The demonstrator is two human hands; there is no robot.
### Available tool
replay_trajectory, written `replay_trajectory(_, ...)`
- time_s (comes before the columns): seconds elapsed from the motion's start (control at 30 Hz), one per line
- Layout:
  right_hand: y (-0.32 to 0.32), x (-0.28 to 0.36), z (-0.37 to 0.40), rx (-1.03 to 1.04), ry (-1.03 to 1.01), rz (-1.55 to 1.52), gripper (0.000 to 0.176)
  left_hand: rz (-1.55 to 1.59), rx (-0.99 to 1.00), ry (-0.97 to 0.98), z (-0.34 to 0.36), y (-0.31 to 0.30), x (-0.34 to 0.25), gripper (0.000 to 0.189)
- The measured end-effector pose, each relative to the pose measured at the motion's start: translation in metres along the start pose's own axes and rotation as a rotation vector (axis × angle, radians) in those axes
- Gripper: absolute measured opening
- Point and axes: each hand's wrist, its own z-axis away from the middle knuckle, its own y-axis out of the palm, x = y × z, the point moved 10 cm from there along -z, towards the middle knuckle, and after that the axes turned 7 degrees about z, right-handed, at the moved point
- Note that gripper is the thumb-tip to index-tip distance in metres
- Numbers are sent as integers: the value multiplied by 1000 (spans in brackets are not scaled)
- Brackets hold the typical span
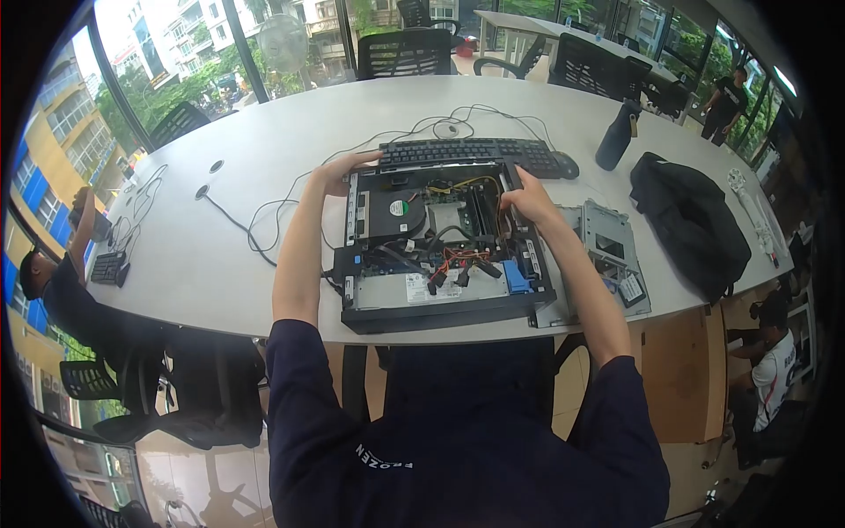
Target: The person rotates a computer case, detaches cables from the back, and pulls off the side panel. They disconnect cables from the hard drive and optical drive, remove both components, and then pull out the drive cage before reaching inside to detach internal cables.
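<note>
An opened black desktop computer case (440, 314) lies flat at the table's near edge, its fan, coloured wires and blue latch showing. My left hand (345, 171) is at the case's far left corner, its fingers reaching along the far edge. Against the far right side rests my right hand (530, 201), thumb and fingers bent round the rim. Just beyond the case is a black keyboard (466, 151), with a mouse (565, 165) at its right end. Metal computer parts (607, 238) lie to the right of the case, partly behind my right forearm.
On the white table (255, 132) are loose cables, a dark bottle (618, 136), a black bag (687, 220) and a white bundle (753, 211). A person (66, 282) sits at the left; others are at the right. Chairs surround the table.
</note>
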Motion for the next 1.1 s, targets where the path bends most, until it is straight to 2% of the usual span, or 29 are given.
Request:
replay_trajectory(0.07,-2,-4,-4,5,-36,-25,61,-46,-69,-90,0,-2,0,79)
replay_trajectory(0.1,-1,1,-3,-2,-33,-14,60,-22,-21,-120,-9,1,2,75)
replay_trajectory(0.23,-3,11,8,-26,-52,0,58,80,-10,-128,-25,4,13,66)
replay_trajectory(0.43,-12,23,24,-77,-97,-62,58,302,82,157,-15,18,14,57)
replay_trajectory(0.53,-11,18,23,-70,-81,-59,60,440,162,43,-10,17,28,46)
replay_trajectory(0.67,-10,10,21,-48,-54,-29,63,366,161,77,-24,-6,57,44)
replay_trajectory(0.73,-9,5,16,-48,-73,-63,62,373,84,143,-23,-12,62,45)
replay_trajectory(0.8,-8,1,14,-49,-85,-94,61,367,92,214,-22,-5,62,48)
replay_trajectory(0.87,-12,-4,12,-80,-62,-46,60,470,-105,284,-11,-10,60,54)
replay_trajectory(0.9,-12,-3,12,-72,-62,-39,60,481,-109,285,-7,-10,58,54)
replay_trajectory(0.97,-8,0,12,-35,-85,-74,61,116,-249,474,9,-22,29,64)
replay_trajectory(1.1,-6,-6,9,-12,-33,-34,64,86,-265,464,-4,-39,32,68)
